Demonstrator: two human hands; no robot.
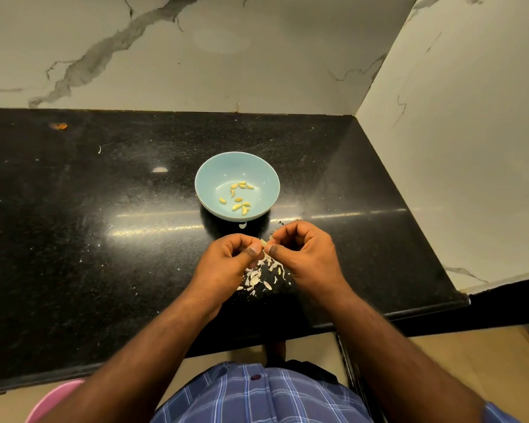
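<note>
My left hand (231, 259) and my right hand (306, 254) meet just above the black counter, fingertips together. Between them they pinch one small pale garlic clove (264, 243), mostly hidden by the fingers. Beneath the hands lies a heap of white papery peels (261, 274). A little beyond the hands stands a light blue bowl (206, 178) with several peeled yellowish cloves (239, 196) in its bottom.
The black granite counter (104, 224) runs left and ends at a marble wall behind and on the right (455, 148). Its front edge is near my body. A small orange scrap (58, 126) lies far left. A pink rim (54, 398) shows below the counter.
</note>
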